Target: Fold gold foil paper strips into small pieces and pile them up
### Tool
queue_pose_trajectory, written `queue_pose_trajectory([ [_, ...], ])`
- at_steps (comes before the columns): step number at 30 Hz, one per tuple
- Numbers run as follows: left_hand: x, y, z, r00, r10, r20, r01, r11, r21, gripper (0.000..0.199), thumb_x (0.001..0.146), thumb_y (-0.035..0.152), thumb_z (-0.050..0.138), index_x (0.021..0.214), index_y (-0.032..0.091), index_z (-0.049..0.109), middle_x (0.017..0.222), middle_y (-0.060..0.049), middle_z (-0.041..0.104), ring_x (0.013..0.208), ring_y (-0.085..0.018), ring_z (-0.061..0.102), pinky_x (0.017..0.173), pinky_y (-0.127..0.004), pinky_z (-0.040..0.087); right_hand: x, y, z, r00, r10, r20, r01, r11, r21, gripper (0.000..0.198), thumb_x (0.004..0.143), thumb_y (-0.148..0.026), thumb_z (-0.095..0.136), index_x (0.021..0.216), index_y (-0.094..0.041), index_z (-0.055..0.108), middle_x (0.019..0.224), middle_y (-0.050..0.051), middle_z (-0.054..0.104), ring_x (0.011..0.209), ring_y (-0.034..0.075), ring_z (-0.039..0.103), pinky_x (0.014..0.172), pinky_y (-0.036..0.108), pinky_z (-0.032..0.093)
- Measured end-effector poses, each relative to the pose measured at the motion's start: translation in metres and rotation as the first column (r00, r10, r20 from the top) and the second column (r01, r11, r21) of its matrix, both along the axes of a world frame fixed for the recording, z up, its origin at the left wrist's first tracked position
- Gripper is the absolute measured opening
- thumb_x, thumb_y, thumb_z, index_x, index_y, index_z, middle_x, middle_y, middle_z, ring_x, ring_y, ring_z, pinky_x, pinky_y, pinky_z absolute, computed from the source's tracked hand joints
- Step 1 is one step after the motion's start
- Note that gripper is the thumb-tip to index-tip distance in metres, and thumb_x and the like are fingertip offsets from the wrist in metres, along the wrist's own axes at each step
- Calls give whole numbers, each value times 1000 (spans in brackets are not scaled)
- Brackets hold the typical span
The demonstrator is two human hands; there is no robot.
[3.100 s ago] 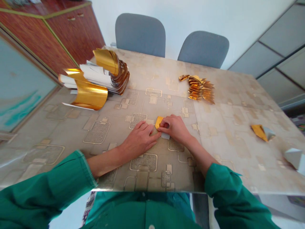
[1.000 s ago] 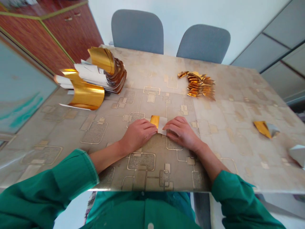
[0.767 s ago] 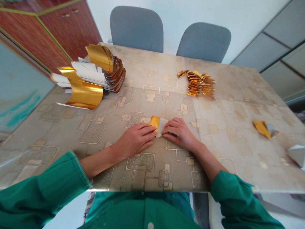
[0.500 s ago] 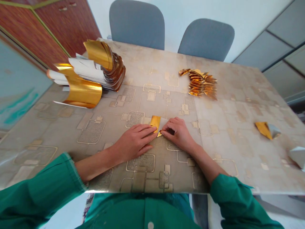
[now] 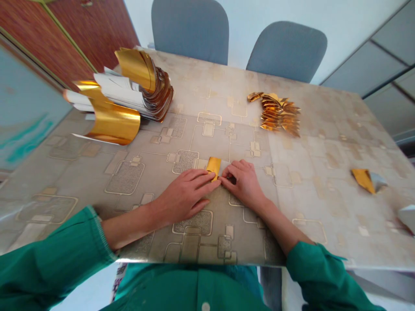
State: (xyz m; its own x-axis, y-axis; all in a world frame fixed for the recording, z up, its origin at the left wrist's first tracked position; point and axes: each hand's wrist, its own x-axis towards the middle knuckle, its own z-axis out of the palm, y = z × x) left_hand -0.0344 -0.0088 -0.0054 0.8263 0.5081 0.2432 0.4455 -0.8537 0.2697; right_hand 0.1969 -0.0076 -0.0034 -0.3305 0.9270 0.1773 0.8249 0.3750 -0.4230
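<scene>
A narrow folded strip of gold foil paper [image 5: 214, 165] lies on the table between my hands. My left hand [image 5: 183, 194] rests with its fingers stretched out, their tips pressing on the strip's lower end and its thumb lying apart on the tablecloth. At the lower right corner of the strip, my right hand [image 5: 243, 181] has thumb and forefinger pinched together on the paper's edge. The fingertips hide much of that corner, so the fold under them cannot be made out.
A thick stack of curled gold and white paper [image 5: 129, 97] stands at the back left. Several folded gold pieces [image 5: 279, 113] sit in a row at the back right. One gold-and-silver piece [image 5: 365, 179] lies far right. Two grey chairs [image 5: 191, 30] stand behind the patterned table [image 5: 201, 142].
The small gold flap by my right fingertips has gone down out of sight. My left fingertips have slid slightly right over the strip's lower end. The view has shifted a little.
</scene>
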Motion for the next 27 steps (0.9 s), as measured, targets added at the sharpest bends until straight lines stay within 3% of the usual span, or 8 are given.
queue_pose_trajectory([
  [10, 1, -1, -3, 1000, 2, -29, -1, 999, 53, 38, 96, 27, 55, 133, 18, 58, 140, -13, 55, 128, -30, 50, 108, -50, 44, -4, -5, -1, 991, -31, 127, 25, 999, 49, 19, 94, -37, 61, 83, -21, 60, 84, 3, 63, 86, 22, 52, 80, 35, 31],
  [19, 3, -4, -1, 998, 28, -58, -20, 990, 140, 33, 95, 26, 56, 127, 18, 61, 139, -13, 57, 125, -31, 52, 103, -49, 46, 13, -2, -6, 993, -111, 31, 110, 993, 46, 17, 95, -39, 58, 90, -23, 59, 92, 5, 64, 91, 24, 52, 86, 40, 34],
  [27, 4, -3, -2, 998, 36, -57, -28, 991, 128, 34, 93, 25, 59, 127, 19, 61, 139, -13, 56, 124, -30, 52, 104, -50, 46, 10, -7, -3, 997, -53, -59, 58, 995, 85, 14, 91, -36, 64, 94, -23, 59, 91, 3, 64, 92, 23, 54, 87, 39, 33],
])
